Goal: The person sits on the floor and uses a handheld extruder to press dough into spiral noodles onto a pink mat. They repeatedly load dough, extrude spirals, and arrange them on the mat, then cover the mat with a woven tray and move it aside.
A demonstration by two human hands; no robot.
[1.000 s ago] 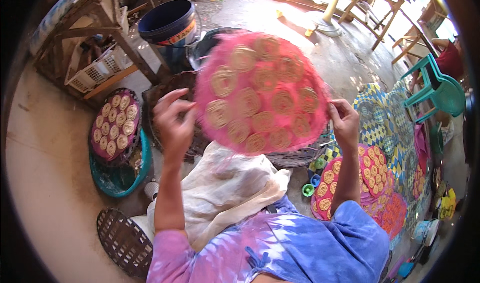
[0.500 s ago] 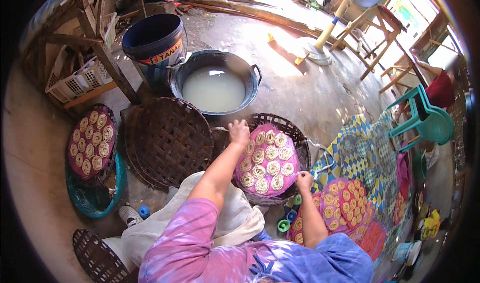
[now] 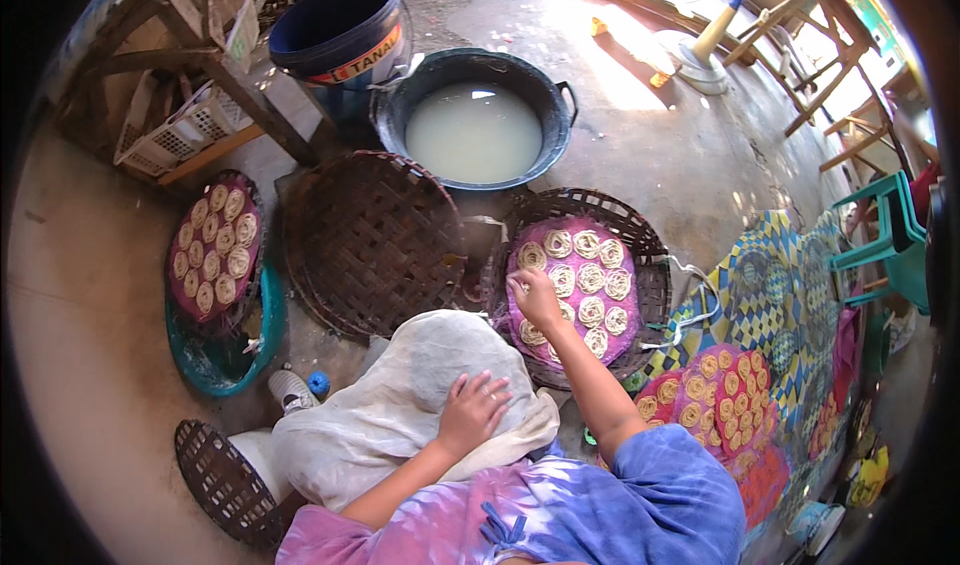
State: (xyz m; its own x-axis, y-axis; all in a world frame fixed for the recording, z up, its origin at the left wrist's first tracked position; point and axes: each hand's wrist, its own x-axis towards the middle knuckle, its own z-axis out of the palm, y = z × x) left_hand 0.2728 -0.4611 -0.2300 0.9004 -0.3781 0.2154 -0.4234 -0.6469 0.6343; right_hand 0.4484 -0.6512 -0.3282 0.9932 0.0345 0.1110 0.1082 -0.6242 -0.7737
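Observation:
My left hand [image 3: 473, 410] lies flat on the off-white cloth [image 3: 400, 360] over my lap, its fingers spread and holding nothing. My right hand [image 3: 535, 297] is over the left part of a round pink net [image 3: 627, 255], its fingers curled together; whatever they pinch is too small to make out. The net bears several pale noodle-like coils [image 3: 591, 280] and sits in a dark, round woven basket [image 3: 655, 305]. A white cord [image 3: 690, 335] hangs at the basket's right side. Part of the net and some coils are hidden under my right hand and forearm.
An empty woven basket [image 3: 375, 240] stands to the left, below a black tub [image 3: 557, 130] of cloudy water. Another coil-covered net [image 3: 212, 245] rests on a teal basin [image 3: 200, 365]. More coil-covered nets [image 3: 710, 395] lie on a patterned mat [image 3: 760, 285]. A bucket [image 3: 330, 25] stands behind.
My left hand has left the basket's far-left rim and come down onto the cloth. My right hand has moved from the net's right edge to its left part. The view has shifted.

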